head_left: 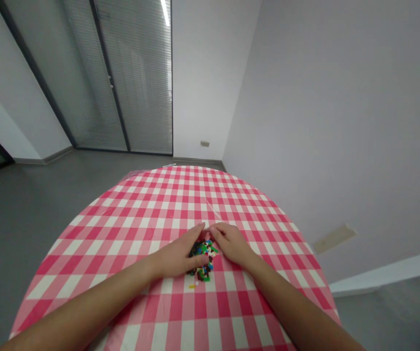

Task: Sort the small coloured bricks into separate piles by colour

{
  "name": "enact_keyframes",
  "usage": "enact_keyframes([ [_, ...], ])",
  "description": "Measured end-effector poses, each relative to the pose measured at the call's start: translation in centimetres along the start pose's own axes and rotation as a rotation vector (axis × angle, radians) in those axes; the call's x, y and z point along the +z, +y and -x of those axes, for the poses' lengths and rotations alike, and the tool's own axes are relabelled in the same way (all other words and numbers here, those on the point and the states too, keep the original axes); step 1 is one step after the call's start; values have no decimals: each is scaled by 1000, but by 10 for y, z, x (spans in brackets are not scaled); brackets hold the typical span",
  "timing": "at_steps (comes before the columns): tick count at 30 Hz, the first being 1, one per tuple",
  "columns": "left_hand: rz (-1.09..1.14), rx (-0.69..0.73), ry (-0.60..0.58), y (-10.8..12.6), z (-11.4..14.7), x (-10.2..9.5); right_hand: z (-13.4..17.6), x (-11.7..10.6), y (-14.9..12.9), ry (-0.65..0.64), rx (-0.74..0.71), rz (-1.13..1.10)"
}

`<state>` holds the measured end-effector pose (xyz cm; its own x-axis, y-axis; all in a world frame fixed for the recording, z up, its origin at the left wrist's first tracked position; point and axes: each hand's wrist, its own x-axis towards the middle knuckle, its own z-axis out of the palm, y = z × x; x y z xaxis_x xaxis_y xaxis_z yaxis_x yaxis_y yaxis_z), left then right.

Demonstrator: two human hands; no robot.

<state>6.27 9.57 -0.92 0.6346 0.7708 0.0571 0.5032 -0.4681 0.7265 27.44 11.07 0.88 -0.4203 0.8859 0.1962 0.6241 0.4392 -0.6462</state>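
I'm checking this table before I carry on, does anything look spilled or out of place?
Mostly tidy. The small coloured bricks sit heaped between the left hand and right hand on the checked tablecloth. One yellow piece lies loose just outside the heap, nearer the person. Nothing looks damaged.

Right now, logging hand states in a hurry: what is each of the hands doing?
Left hand: open, cupped against the pile of small bricks, gripping nothing visible.
Right hand: open, fingers curved over the pile's other side; any grasp cannot be told.
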Motion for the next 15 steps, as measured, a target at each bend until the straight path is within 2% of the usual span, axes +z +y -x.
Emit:
enact_keyframes([
  [3,193,-167,188,1,-1,-8,-6,2,9,78,79,147],
  [5,155,-232,293,0,3,-22,-6,5,14,57,79,229],
  [8,-29,-338,130,-2,18,-45,-1,8,13,0,44,278],
  [10,-77,-345,-45,-3,29,-56,3,10,7,-46,-4,265],
  [11,-104,-347,-90,-4,34,-58,4,12,3,-74,-30,251],
  [15,-137,-337,-149,-3,43,-54,8,15,-7,-132,-67,162],
])
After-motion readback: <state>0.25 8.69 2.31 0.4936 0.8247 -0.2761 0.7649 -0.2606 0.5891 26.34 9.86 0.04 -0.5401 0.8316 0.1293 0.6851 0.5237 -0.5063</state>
